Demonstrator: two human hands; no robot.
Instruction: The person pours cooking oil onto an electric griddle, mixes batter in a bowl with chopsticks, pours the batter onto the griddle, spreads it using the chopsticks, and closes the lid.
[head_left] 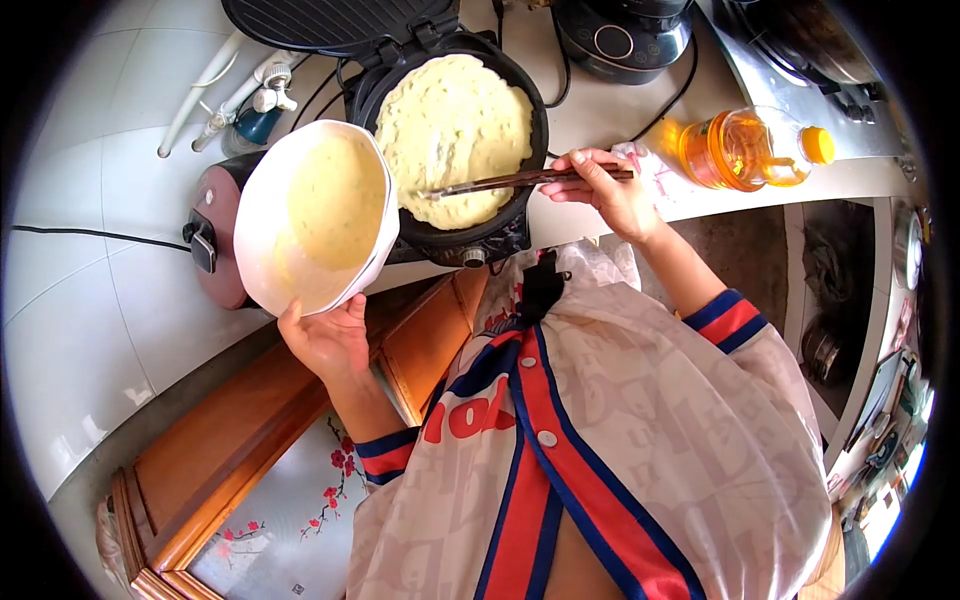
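Left hand [328, 337] is gripping bowl [265, 208], eight o'clock from pan [470, 240], risking batter [338, 195] spillage if slipping; right hand [607, 192] is holding chopsticks [492, 184].

White bowl [262, 225]: angular rim, held tilted beside the griddle's left edge, interior facing the camera. Pale yellow batter residue [335, 215] coats much of the inside. Black round griddle [470, 239]: ribbed lid raised, lower plate level. Batter layer [450, 115]: pale yellow with green flecks, lumpy, irregular at the edge, covering most of the plate; surface looks wet. Dark brown chopsticks [510, 181]: nearly horizontal over the layer, tips smeared with batter at its lower left.
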